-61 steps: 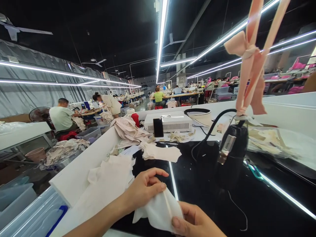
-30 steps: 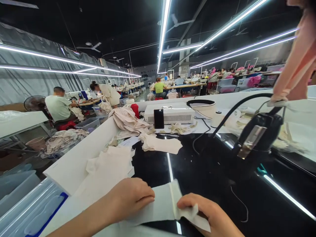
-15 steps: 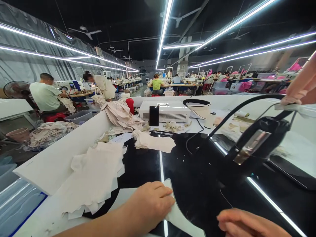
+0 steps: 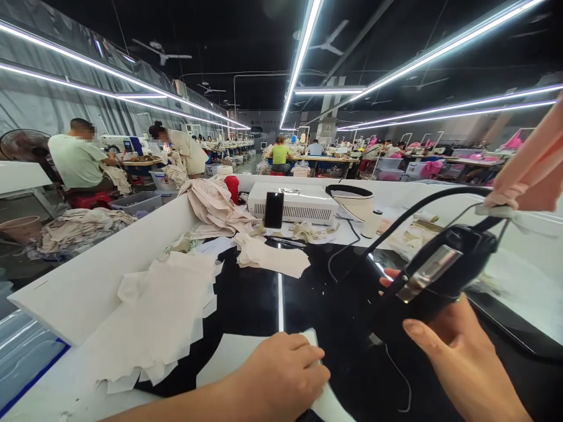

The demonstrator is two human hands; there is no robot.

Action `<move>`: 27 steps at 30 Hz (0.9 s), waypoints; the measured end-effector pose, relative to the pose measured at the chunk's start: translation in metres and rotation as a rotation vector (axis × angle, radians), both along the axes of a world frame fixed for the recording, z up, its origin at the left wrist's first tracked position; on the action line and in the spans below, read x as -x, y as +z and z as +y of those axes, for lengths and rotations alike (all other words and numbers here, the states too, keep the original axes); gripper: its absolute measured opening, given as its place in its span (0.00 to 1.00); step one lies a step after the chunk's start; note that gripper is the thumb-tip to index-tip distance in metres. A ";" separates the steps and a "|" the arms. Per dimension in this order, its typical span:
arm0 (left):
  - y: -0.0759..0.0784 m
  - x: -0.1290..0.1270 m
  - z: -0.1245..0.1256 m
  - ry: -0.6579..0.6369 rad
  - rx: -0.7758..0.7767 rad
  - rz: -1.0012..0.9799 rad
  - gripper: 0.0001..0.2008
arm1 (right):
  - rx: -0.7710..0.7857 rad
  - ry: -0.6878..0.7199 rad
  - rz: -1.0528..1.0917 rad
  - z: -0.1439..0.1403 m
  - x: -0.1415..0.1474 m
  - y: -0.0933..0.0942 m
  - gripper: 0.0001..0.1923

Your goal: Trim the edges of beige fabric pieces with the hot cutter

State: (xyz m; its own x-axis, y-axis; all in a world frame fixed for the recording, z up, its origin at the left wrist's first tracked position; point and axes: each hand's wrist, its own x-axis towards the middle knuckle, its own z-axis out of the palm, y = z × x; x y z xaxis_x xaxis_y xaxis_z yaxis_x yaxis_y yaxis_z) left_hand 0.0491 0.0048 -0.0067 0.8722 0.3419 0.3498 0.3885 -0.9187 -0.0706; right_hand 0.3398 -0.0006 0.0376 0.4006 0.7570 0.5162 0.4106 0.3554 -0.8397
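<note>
Head view. A pale fabric piece (image 4: 246, 363) is pressed flat on the black tabletop (image 4: 255, 299) under the left hand (image 4: 281, 375), fingers curled and palm down, seemingly to keep it from shifting. The black hanging tool (image 4: 435, 275), suspended by a cable so that it stays within reach, is wrapped by the right hand (image 4: 461, 351), thumb visible along its underside. 1 stack of cut pieces (image 4: 167, 310) lies just left of the left hand.

Left hand (image 4: 285, 372) covers most of white fabric piece (image 4: 229, 357); piece's near end runs off bottom edge. Right hand (image 4: 457, 351) partly behind black iron (image 4: 435, 275); grip unclear. Pink ribbon (image 4: 532, 170) above right hand cut by right edge.
</note>
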 end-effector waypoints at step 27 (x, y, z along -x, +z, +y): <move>-0.023 -0.013 -0.016 0.035 -0.228 -0.418 0.06 | -0.264 0.443 0.480 0.044 0.097 0.015 0.25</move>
State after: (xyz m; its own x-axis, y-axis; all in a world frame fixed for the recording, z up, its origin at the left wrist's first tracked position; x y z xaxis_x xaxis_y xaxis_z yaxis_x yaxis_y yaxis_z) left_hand 0.0617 -0.0114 -0.0302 0.6297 0.2425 0.7380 0.4574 -0.8836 -0.1000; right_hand 0.2431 0.0434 0.0526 0.3129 0.7753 0.5486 -0.2140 0.6203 -0.7546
